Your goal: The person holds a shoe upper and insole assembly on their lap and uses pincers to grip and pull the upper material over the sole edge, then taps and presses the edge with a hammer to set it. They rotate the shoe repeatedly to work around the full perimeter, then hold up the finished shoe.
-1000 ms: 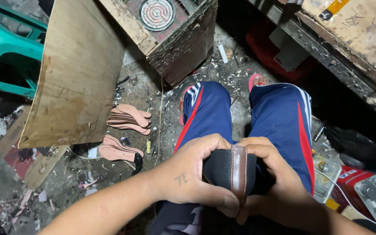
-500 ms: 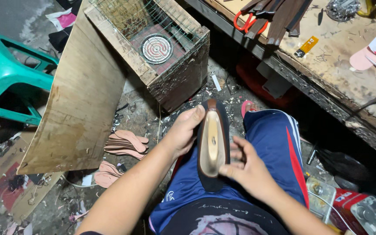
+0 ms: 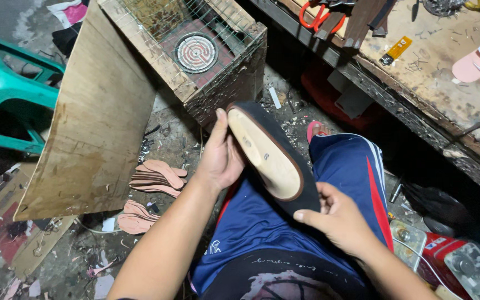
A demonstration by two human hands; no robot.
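We hold the black shoe sole (image 3: 273,158) tilted over our lap, left hand (image 3: 220,158) cupped along its toe edge, right hand (image 3: 334,216) fingers pinching its heel, and, loosely gripped, it could slip onto the littered floor (image 3: 168,139).

Matt black shoe (image 3: 276,158) with smooth tan insole, rough wooden board (image 3: 93,119)
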